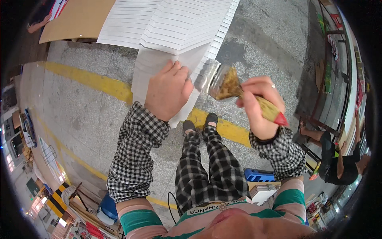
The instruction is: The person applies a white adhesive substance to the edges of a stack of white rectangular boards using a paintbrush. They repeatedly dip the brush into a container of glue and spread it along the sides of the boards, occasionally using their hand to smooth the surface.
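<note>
Striped white paper sheets (181,26) lie overlapped at the far edge of the work, and a plain greyish-white sheet flap (149,65) hangs from them toward me. My left hand (169,89) is closed on this flap, back of the hand up and fingers bent near its fold; the thumb's grip is partly hidden. My right hand (262,101) grips a wide flat paintbrush (230,84) by its yellow, red-tipped handle. The brush's pale, blurred bristles point left, beside a narrow strip of ruled paper edges (205,59).
A brown board (77,22) is at the far left, with another person's arm (38,24) at its edge. Yellow lines (91,79) cross the speckled floor. On the right, a seated person (338,159) is beside a long metal-framed table (318,99). A blue case (259,175) is near my legs.
</note>
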Available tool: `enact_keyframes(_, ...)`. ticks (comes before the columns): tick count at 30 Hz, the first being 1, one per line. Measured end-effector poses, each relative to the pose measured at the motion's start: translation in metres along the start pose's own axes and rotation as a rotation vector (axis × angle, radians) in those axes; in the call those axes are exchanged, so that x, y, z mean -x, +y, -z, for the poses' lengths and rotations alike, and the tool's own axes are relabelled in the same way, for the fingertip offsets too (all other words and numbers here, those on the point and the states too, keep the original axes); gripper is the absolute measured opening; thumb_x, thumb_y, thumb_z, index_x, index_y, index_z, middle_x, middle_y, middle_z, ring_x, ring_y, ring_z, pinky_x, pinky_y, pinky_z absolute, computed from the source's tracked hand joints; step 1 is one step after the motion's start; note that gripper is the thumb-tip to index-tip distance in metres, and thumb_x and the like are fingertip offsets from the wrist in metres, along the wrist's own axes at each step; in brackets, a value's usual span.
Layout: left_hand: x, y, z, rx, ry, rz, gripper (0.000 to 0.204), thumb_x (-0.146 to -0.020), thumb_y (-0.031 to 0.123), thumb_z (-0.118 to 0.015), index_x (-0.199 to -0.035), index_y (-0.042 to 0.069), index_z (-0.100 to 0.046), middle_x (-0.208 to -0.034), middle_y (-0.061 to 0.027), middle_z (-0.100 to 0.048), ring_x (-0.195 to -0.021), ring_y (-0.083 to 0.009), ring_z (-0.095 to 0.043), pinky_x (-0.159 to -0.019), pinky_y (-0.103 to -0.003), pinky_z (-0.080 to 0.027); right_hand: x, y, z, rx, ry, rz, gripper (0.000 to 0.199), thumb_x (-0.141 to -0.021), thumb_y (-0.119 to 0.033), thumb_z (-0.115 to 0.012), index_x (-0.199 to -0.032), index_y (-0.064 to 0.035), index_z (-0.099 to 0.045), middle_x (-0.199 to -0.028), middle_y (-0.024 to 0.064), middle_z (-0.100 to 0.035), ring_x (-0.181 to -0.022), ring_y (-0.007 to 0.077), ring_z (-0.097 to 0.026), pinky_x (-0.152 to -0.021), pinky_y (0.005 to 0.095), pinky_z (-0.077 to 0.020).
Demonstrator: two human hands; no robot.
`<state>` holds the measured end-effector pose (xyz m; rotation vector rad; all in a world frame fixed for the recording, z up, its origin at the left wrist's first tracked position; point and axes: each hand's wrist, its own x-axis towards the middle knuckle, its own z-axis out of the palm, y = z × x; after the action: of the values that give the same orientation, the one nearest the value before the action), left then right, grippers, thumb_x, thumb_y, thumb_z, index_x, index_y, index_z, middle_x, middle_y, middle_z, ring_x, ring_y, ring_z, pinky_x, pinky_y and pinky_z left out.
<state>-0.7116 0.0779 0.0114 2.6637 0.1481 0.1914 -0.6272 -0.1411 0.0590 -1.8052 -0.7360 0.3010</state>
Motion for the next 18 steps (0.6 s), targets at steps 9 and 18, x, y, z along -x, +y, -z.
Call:
enact_keyframes(9,0.0,-0.004,-0.002,0.054,0.11,-0.119,0.023,-0.08,0.009,-0.062,-0.097,-0.007,-0.065,-0.095,-0.0261,-0.067,-0.097,-0.0409,-0.064,-0.091,-0.043,-0.051,0.011,-0.001,-0.004,-0.011,-0.037,0.026,0.007,-0.078,-0.001,-0.066,-0.083,0.0027,-0.063,-0.084,0.0137,-0.062,-0.073,0.0218,-0.062,-0.066,0.0302,-0.0479)
enact_keyframes(18,-0.003,-0.008,-0.008,0.095,0.193,-0.204,0.013,-0.077,0.008,-0.062,-0.082,-0.003,-0.058,-0.087,-0.0218,-0.064,-0.088,-0.0387,-0.062,-0.081,-0.044,-0.053,0.006,-0.005,-0.008,0.04,-0.057,0.082,0.007,-0.078,0.0,-0.066,-0.082,0.0029,-0.062,-0.083,0.0131,-0.062,-0.072,0.0212,-0.061,-0.064,0.0297,-0.0476)
